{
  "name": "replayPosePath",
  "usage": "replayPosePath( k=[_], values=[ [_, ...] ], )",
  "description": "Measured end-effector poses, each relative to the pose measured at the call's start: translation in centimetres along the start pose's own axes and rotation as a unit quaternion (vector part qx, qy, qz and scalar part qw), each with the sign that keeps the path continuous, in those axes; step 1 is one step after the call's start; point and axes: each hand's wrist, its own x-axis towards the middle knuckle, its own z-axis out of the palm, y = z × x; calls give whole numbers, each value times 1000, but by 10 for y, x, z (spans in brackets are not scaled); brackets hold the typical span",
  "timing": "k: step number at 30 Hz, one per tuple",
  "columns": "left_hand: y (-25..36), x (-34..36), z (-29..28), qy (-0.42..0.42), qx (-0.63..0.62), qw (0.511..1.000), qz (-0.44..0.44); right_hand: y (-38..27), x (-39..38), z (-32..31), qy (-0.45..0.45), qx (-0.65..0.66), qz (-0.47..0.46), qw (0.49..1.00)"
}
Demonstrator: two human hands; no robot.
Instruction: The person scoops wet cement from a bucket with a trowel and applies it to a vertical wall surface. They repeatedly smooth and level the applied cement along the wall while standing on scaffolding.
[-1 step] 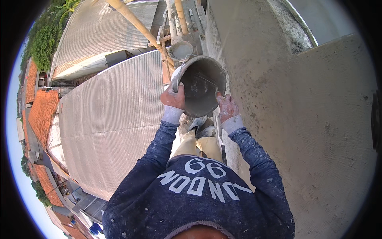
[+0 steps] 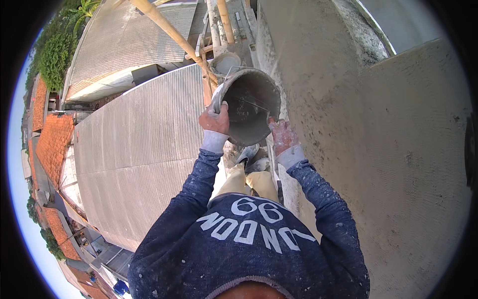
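Note:
A cement-stained bucket [image 2: 249, 94] is held tilted with its mouth toward me, showing a grey, smeared inside and a wire handle. My left hand [image 2: 215, 117] is closed on its left rim. My right hand [image 2: 283, 133], crusted with grey-white residue, grips the lower right rim with its fingers. Just beyond the bucket stands a second round container [image 2: 224, 62] with grey material in it. Below the bucket my pale trousered legs [image 2: 259, 185] and footwear [image 2: 246, 153] show on a narrow, stained footing.
A grey plastered wall [image 2: 378, 159] fills the right. Bamboo poles [image 2: 169, 27] and narrow planks form scaffolding ahead. To the left, lower down, lie corrugated roofs [image 2: 134, 149], orange tiled roofs [image 2: 55, 142] and trees [image 2: 56, 55], beyond the edge of the narrow footing.
The bucket and both my hands have shifted very slightly to the left in the picture. The grip looks the same.

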Motion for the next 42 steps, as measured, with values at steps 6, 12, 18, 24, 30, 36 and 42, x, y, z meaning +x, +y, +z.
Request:
replayPosePath(
  k=[6,12,18,24,30,36,42],
  values=[
    [1,16,-2,6,51,998,37,1,1,-30,-25,-47,37,998],
    [8,17,5,-10,7,998,57,1,6,-25,-3,-7,-29,1000],
    [14,8,19,-12,34,997,68,23,0,-31,70,-89,48,992],
    [28,-2,32,-43,0,974,221,32,23,-35,-18,-44,63,997],
    [37,-8,27,-106,-27,965,237,62,20,-24,-164,154,65,972],
    [39,-15,25,-153,-53,949,271,88,13,-4,-249,92,40,963],
    [1,-13,25,-132,-99,979,118,55,-2,88,-202,264,64,941]
  ],
)
